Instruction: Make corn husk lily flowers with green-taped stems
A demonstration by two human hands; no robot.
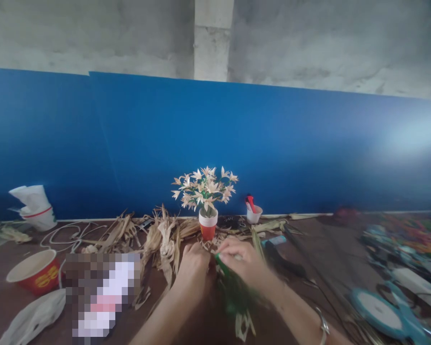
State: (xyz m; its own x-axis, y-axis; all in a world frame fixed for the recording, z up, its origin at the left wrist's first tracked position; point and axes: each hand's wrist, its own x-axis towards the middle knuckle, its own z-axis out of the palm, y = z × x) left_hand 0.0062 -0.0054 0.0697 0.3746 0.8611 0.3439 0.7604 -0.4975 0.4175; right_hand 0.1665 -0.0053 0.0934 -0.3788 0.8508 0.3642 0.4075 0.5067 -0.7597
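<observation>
My left hand (193,266) and my right hand (241,261) meet at the middle of the brown table, both with fingers curled. Between them runs a green strip or stem (227,271) that both seem to pinch; motion blur hides the exact grip. Just beyond the hands stands a small red and white cup (208,225) holding a bunch of pale husk flowers (204,187). Dry corn husks (165,237) lie scattered to the left of the hands and under them.
A red paper cup (36,271) sits at left, stacked white cups (36,206) behind it. A small white cup with a red tool (253,212) stands right of the flowers. Black cable (290,268), white cord (64,235), blue-rimmed object (377,311) and coloured items (413,235) lie at right.
</observation>
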